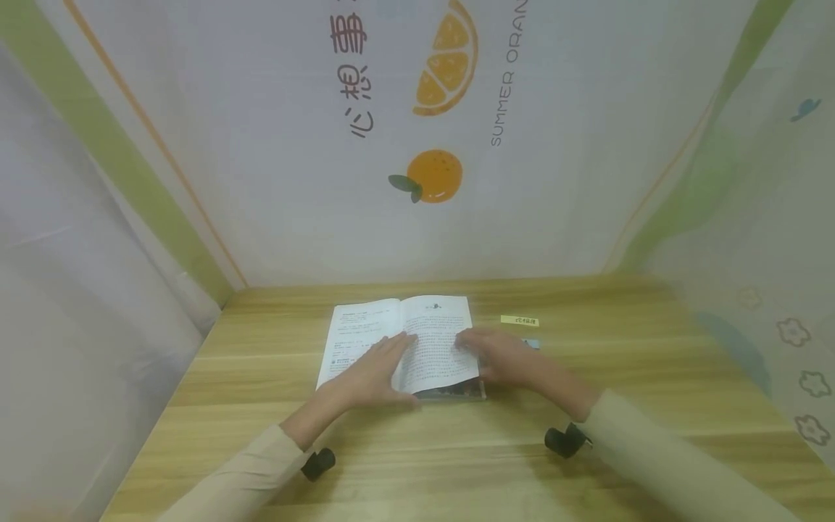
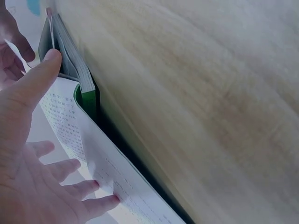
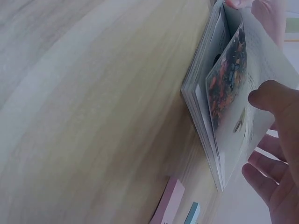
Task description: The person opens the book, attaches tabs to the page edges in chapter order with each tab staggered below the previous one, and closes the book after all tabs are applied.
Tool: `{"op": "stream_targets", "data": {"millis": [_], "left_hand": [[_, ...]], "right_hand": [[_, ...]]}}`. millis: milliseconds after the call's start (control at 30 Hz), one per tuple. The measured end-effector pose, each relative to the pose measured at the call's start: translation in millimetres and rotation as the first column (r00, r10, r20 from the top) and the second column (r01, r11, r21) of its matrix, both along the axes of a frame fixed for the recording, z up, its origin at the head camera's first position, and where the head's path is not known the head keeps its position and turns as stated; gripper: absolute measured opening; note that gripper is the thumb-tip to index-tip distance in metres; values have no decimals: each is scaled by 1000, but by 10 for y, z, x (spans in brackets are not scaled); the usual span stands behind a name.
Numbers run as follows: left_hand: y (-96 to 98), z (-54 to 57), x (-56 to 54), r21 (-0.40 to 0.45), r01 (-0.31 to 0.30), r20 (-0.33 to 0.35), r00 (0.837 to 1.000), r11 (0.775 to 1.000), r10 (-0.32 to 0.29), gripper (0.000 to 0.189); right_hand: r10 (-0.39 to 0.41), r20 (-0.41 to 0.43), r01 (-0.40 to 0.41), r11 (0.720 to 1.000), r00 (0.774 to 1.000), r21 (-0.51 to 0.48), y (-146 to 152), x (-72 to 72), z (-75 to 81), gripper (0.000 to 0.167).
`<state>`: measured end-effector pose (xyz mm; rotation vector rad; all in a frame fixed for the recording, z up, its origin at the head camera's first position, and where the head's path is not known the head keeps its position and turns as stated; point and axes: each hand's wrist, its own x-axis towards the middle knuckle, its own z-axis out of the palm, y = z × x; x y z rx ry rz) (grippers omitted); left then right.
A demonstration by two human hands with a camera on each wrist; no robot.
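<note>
An open book (image 1: 355, 326) with printed text lies on the wooden table. My left hand (image 1: 375, 378) rests across its lower left and middle, with fingers spread and fairly straight; in the left wrist view the thumb is at the book's bottom edge. My right hand (image 1: 505, 357) pinches the right-hand page (image 1: 437, 344) near its outer edge, and this page stands raised off the stack. In the right wrist view, a coloured picture (image 3: 229, 77) shows below the raised leaf, and the thumb lies over the paper with the other fingers partly hidden beyond its edge.
Right of the book lie a yellow labelled strip (image 1: 520, 320) and a small blue piece (image 1: 531, 344). The right wrist view shows a pink block (image 3: 169, 200) beside a blue one (image 3: 192, 213). A white curtain (image 1: 293, 217) with orange prints hangs behind the table.
</note>
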<state>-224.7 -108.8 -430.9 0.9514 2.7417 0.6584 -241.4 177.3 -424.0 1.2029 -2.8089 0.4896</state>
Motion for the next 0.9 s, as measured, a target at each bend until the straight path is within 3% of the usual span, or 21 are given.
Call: {"op": "stream_targets", "data": {"millis": [300,633,733,900], "left_hand": [[-63,-3,-24,58,5,13,1000,998,-6,114],[-199,37,-68,143,-1,35,999,990,-4,114],[-285,85,-73,235,-12,69,998,972,-4,111],[-473,177,-63,359,-120,134,988,926,76,109]], "right_hand": [[6,-34,-7,1000,999,-24,132,-29,-48,56],[-23,25,25,997,999,-76,433,-13,-123,67],[10,-7,-11,996,1000,-88,474,5,-139,65],[42,-30,-44,995,999,-89,495,34,-144,61]]}}
